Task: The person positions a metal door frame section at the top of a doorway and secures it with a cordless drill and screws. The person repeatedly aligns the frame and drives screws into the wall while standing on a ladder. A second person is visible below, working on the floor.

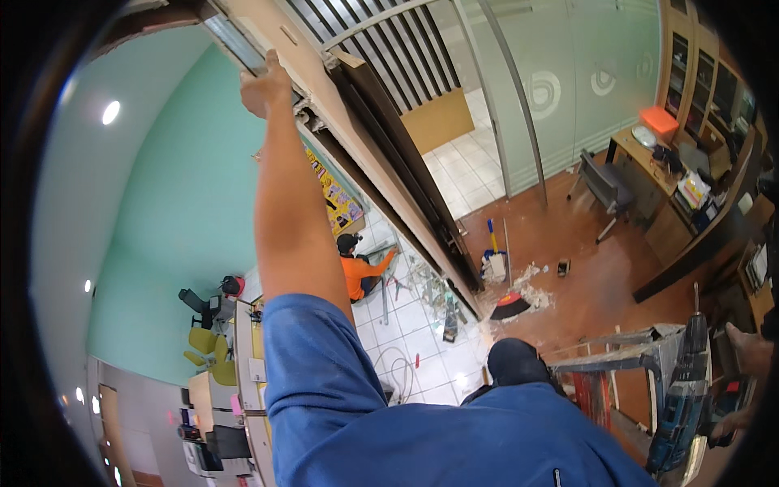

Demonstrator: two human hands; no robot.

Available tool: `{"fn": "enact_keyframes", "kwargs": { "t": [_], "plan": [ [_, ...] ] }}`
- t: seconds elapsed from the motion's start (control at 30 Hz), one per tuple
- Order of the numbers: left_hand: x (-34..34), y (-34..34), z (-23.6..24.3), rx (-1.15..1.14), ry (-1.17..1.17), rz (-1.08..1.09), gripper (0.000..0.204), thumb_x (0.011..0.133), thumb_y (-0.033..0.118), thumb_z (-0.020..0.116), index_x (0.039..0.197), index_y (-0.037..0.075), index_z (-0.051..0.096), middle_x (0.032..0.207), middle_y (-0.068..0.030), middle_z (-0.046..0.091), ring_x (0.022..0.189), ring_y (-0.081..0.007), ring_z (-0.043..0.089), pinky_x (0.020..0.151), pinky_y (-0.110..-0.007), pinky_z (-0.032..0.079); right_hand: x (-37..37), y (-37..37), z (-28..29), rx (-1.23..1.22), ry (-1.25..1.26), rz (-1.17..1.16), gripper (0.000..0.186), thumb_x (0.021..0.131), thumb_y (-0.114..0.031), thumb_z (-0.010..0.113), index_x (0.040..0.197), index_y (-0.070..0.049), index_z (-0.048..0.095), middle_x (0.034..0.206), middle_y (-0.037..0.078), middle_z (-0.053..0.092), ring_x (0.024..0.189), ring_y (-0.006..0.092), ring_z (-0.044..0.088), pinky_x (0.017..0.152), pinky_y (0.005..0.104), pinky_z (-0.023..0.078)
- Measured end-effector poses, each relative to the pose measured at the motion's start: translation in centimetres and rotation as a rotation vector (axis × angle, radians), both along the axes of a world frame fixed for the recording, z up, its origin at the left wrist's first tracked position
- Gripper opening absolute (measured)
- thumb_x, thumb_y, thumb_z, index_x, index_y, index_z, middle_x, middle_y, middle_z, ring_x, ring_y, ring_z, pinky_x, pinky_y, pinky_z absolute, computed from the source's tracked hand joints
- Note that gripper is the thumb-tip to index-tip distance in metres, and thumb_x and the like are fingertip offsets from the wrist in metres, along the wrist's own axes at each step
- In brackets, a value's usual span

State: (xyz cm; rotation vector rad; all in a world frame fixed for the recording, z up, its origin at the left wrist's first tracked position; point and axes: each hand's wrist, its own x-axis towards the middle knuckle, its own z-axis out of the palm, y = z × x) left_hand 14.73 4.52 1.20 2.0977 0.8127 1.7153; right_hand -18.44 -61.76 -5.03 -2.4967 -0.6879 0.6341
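My left arm rises in a blue short sleeve, and my left hand [264, 89] grips the edge of an exposed frame [308, 81] with a metal strip and chipped plaster. At the right rim, my partly hidden right hand [742, 381] holds a teal-and-black drill [682, 414], its bit pointing up. The drill is beside the top of a scuffed metal ladder [617, 353] below me. A dark rounded shape [515, 365] shows past my blue shirt.
A worker in orange [357, 272] sits on the tiles below among metal pieces and broken debris [438, 300]. A broom head [511, 304] lies on the brown floor. A desk [633, 146], grey chair [604, 187] and glass partition [568, 97] stand right; office furniture [203, 381] lower left.
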Motion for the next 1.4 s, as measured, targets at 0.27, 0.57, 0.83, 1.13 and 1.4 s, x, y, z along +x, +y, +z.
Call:
{"fn": "enact_keyframes", "kwargs": {
  "t": [0.27, 0.57, 0.83, 1.13, 1.4],
  "plan": [
    [-0.5, -14.9, -32.5, -0.527, -0.016, -0.83, 0.045, 0.1, 0.037, 0.059, 0.103, -0.008, 0.064, 0.088, -0.0152, 0.065, 0.082, -0.0232, 0.061, 0.071, -0.036, 0.049, -2.6, -3.7, -3.1, -0.319, -0.001, -0.073, 0.097, 0.071, -0.022, 0.087, 0.151, 0.001, 0.037, 0.145, 0.029, 0.047, 0.132, 0.043, 0.052, 0.108, 0.0456, 0.046],
    [-18.3, -27.8, -57.1, -2.122, 0.658, -0.794, 0.015, 0.099, 0.016, 0.047, 0.106, 0.012, 0.059, 0.061, 0.0066, 0.029, 0.044, -0.0082, 0.024, 0.038, -0.025, 0.017, -3.8, -3.3, -4.8, -0.215, -0.034, -0.19, 0.1, 0.069, 0.007, 0.075, 0.157, -0.01, 0.031, 0.154, 0.019, 0.04, 0.141, 0.0404, 0.04, 0.115, 0.043, 0.037],
    [-24.3, -25.8, -58.7, -2.031, 0.712, -0.89, 0.025, 0.102, 0.018, 0.047, 0.122, 0.012, 0.062, 0.063, 0.0073, 0.034, 0.05, -0.0077, 0.029, 0.043, -0.025, 0.022, -2.8, -3.8, -4.9, -0.275, -0.055, -0.119, 0.07, 0.078, 0.002, 0.067, 0.144, -0.005, 0.047, 0.127, 0.025, 0.061, 0.119, 0.0438, 0.058, 0.098, 0.0455, 0.048],
    [-28.4, -26.1, -60.6, -2.022, 0.761, -0.915, 0.024, 0.106, 0.022, 0.044, 0.113, 0.015, 0.066, 0.065, 0.0091, 0.034, 0.052, -0.0065, 0.031, 0.044, -0.024, 0.024, -1.4, -2.5, -4.5, -0.19, -0.198, -0.091, 0.052, 0.081, -0.004, 0.066, 0.132, -0.006, 0.058, 0.102, 0.025, 0.069, 0.101, 0.0476, 0.063, 0.084, 0.0481, 0.051],
    [-27.4, -29.3, -58.4, -2.026, 0.68, -0.958, 0.018, 0.1, 0.029, 0.063, 0.104, 0.012, 0.066, 0.07, 0.0052, 0.045, 0.056, -0.0079, 0.041, 0.044, -0.024, 0.026, -1.5, -3.1, -3.8, -0.347, -0.583, 0.176, 0.077, 0.063, -0.006, 0.069, 0.139, -0.01, 0.055, 0.097, 0.012, 0.063, 0.093, 0.0317, 0.06, 0.085, 0.0433, 0.049]
  ]
}}
